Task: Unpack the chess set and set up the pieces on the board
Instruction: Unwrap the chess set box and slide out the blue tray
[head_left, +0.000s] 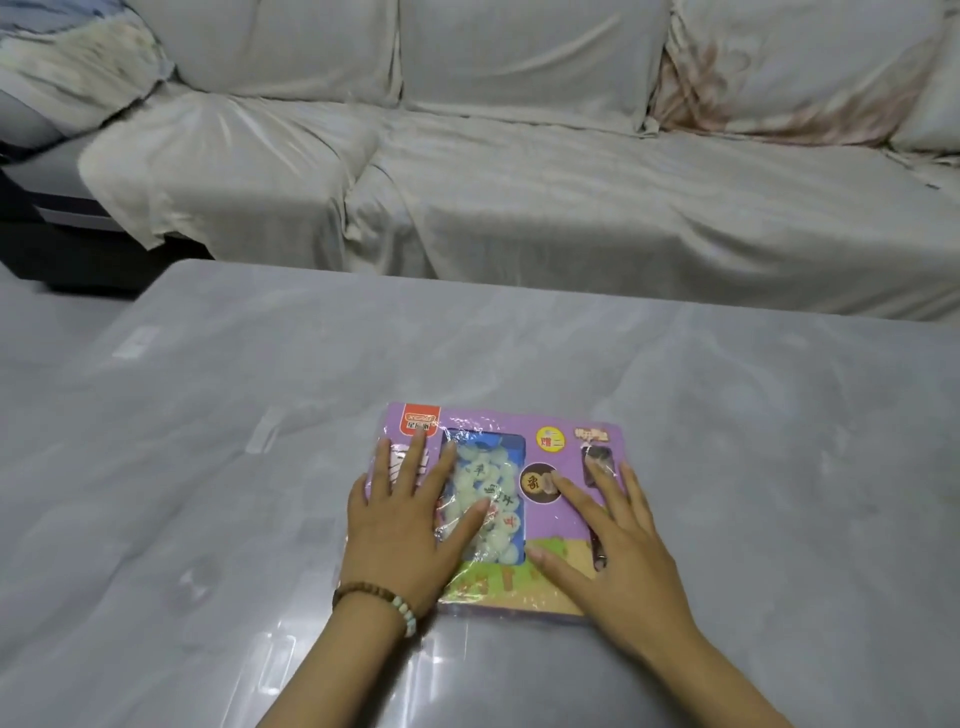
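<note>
The task looks barely begun. The chess set box (498, 512) lies flat on the table (727, 415), its plastic wrap apparently unbroken, white pieces (491, 499) visible through its window. The left hand (402, 525) and right hand (610, 551) rest flat on top, fingers straight, gripping nothing. No board is out; unwrapping and setup remain.

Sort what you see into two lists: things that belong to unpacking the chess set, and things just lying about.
Belongs to the job: flat purple plastic-wrapped chess set box; round white chess pieces behind its clear window; left hand and right hand, resting flat on the box; glossy grey table underneath.
Just lying about: pale cloth-covered sofa; brown bead bracelet on the left wrist.
</note>
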